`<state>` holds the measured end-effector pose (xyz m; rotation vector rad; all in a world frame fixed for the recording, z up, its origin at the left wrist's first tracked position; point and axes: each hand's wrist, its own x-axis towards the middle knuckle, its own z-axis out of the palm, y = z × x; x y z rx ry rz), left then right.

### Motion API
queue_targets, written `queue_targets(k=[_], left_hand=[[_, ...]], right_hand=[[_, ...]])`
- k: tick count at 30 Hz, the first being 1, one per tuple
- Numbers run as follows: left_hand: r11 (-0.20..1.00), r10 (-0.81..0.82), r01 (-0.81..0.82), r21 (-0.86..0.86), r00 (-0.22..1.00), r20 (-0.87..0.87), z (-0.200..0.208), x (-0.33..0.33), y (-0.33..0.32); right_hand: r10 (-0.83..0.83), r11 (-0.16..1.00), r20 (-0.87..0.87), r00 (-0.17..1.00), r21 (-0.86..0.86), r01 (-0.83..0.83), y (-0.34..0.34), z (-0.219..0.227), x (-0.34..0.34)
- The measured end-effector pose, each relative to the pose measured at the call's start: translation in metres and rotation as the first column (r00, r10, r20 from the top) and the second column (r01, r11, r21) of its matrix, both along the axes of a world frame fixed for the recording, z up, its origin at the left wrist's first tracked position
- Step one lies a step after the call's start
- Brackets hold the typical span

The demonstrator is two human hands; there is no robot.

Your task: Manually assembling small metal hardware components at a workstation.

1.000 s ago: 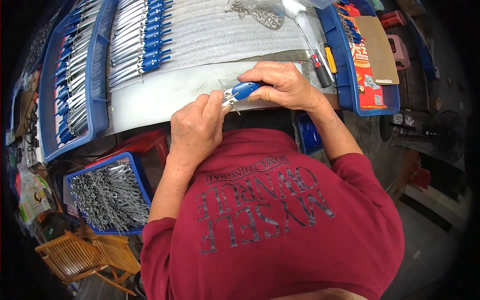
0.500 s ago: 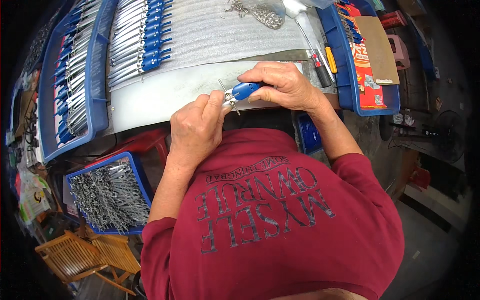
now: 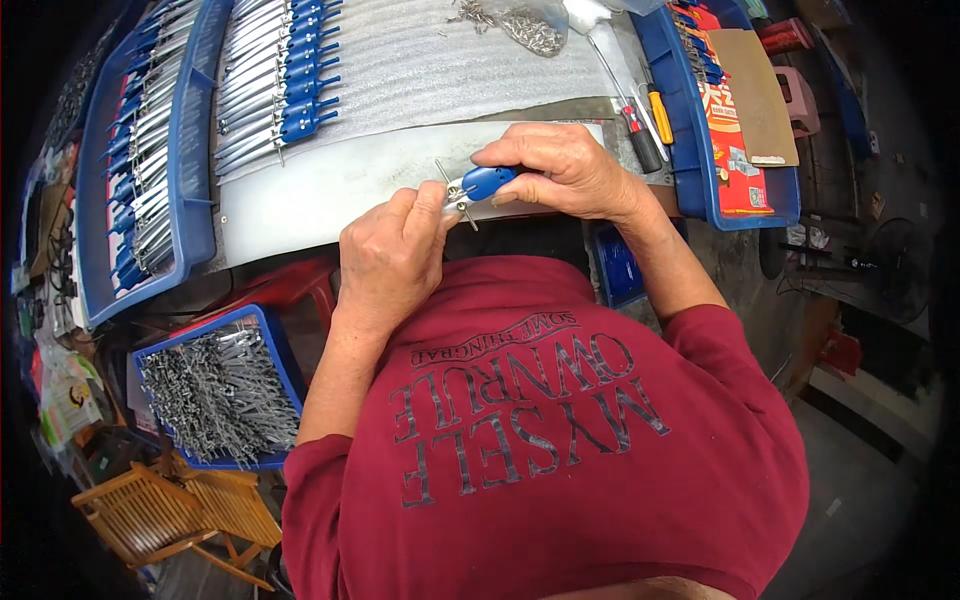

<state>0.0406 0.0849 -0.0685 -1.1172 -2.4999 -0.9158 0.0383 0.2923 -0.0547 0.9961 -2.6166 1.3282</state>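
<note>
My left hand (image 3: pixel 392 240) pinches the metal end of a small assembly, and its fingers hide most of that end. On the other side, my right hand (image 3: pixel 572 170) grips the blue plastic piece (image 3: pixel 488 182) between thumb and forefinger. The two parts meet between my hands, where a thin metal cross pin (image 3: pixel 440 169) sticks out on both sides. Both hands are just over the near edge of a white board (image 3: pixel 300 200). Rows of similar blue-ended metal pieces (image 3: pixel 303 118) lie at its far left.
Blue trays (image 3: pixel 203 215) flank the work surface, the left one packed with similar pieces. Screwdrivers (image 3: pixel 645 145) and a bag of small metal parts (image 3: pixel 535 28) lie farther back. At lower left, a blue bin (image 3: pixel 292 375) holds many metal parts, beside a wooden folding chair (image 3: pixel 140 510).
</note>
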Motion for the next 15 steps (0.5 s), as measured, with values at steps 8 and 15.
queue_targets(k=[8,15], left_hand=[[1.000,0.003,-0.003,0.009,1.000,-0.007,-0.0007,-0.0009,-0.0003],[1.000,0.001,-0.001,-0.003,1.000,0.003,0.0002,-0.0007,-0.0006]], right_hand=[[0.010,1.000,-0.007,1.000,0.002,-0.010,-0.0003,-0.0004,-0.0030],[0.035,0.999,-0.014,0.999,0.004,-0.035,0.0000,0.0006,-0.0057]])
